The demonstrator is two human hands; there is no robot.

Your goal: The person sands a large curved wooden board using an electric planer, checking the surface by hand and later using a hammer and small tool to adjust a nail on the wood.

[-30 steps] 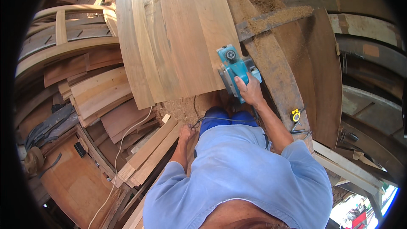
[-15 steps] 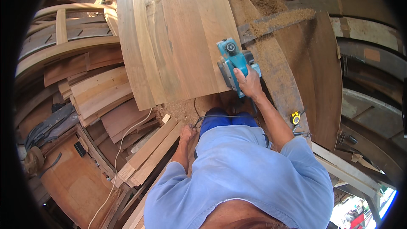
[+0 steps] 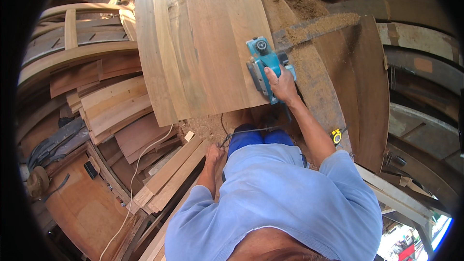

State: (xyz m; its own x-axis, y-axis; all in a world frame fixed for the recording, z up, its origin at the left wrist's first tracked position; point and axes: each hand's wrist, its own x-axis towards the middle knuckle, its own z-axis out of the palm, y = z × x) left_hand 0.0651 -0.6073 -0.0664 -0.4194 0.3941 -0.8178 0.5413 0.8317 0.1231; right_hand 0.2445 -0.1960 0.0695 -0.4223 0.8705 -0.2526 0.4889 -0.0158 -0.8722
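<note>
My right hand (image 3: 282,85) is wrapped around the handle of a teal electric planer (image 3: 265,63). The planer rests on the right edge of a wide wooden panel (image 3: 208,43) made of joined boards, near the panel's close end. Low on the left, my left hand (image 3: 214,152) is closed on a dark power cord (image 3: 225,140), which loops beside it and runs across in front of my blue shorts. The fingertips of my left hand are partly hidden.
Right of the panel, a worn bench surface (image 3: 321,79) carries sawdust and a yellow tape measure (image 3: 336,136). Stacked planks (image 3: 169,179) lie beside my left arm, with a pale cable (image 3: 137,169) across the wood there. Curved wooden frames (image 3: 71,29) stand at far left.
The planer and my right hand have shifted slightly away from me along the panel's edge. My left hand stays in nearly the same place with the cord.
</note>
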